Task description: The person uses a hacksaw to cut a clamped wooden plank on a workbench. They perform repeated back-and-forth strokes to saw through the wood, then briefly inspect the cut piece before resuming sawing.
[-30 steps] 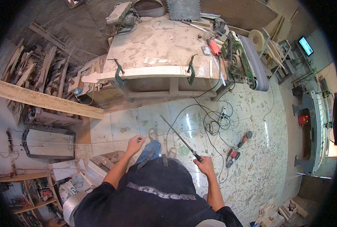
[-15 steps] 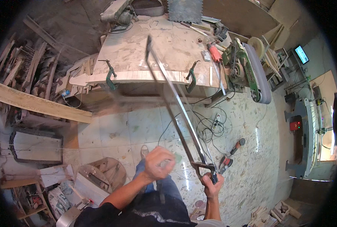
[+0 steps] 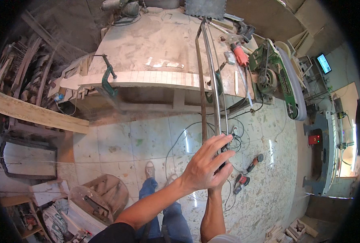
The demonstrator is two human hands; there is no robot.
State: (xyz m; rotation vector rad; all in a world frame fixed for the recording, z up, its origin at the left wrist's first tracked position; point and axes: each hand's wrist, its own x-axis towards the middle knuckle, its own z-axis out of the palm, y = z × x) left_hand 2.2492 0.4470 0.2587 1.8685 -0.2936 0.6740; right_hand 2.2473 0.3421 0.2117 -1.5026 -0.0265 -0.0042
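I hold a long hacksaw (image 3: 210, 60) upright before me, its far end reaching over the workbench. My right hand (image 3: 221, 175) is wrapped around its handle, partly hidden behind the left. My left hand (image 3: 204, 165) lies over the near end of the saw, fingers bent across frame and handle. Along the bench's front edge lies a pale wooden guitar neck (image 3: 147, 78) with lines marked across it. A green C-clamp (image 3: 108, 79) grips it toward the left. Another green clamp (image 3: 220, 83) at its right end is partly covered by the saw.
On the workbench (image 3: 155, 40) lie a red power tool (image 3: 240, 54) and a pale stick (image 3: 236, 82). A green belt sander (image 3: 283, 77) stands at its right. Cables and a sander (image 3: 241, 180) are on the floor. A wooden beam (image 3: 38, 111) juts in from the left.
My left hand has moved right and up from the air onto the saw's handle end. The hacksaw has swung from leaning left to nearly straight ahead, over the neck's right end.
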